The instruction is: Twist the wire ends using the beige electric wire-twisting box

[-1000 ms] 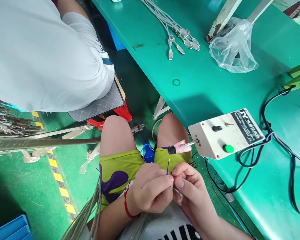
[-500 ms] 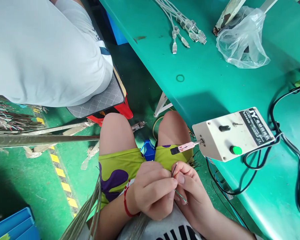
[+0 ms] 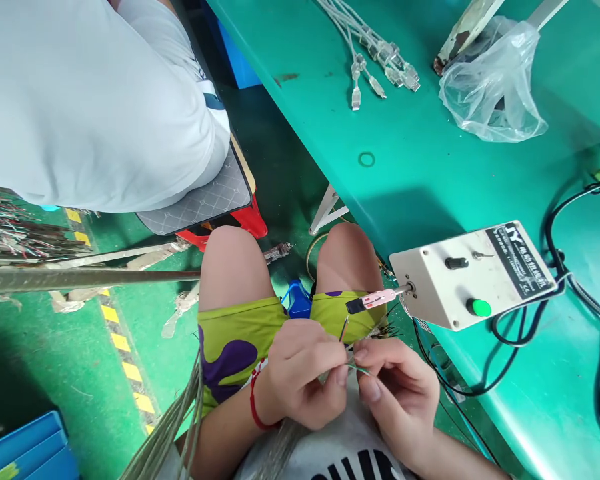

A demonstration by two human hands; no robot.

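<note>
My left hand [image 3: 307, 377], with a red string bracelet at its wrist, pinches a cable end with thin coloured wires [image 3: 345, 328] standing up from the fingers. A green wire [image 3: 359, 368] runs sideways from this pinch towards my right hand [image 3: 395, 387]. The thumb and forefinger of my right hand are at the tip of the green wire. Just above the hands, a pink and black clip [image 3: 371, 301] sticks out on the shaft of a white machine box [image 3: 473, 275] with a green button. A bundle of grey cables [image 3: 193, 407] hangs beside my left forearm.
On the green table [image 3: 330, 140] lie white USB cables [image 3: 380, 53], a clear plastic bag [image 3: 497, 87] and black cords [image 3: 545, 267]. A person in white [image 3: 105, 107] sits on a red stool [image 3: 250, 217] at the left. A blue bin [image 3: 35, 450] stands at the lower left.
My right hand has shifted slightly right and down, away from my left hand. The dark wires now stand apart from the green one, which points more sideways. The view has shifted slightly.
</note>
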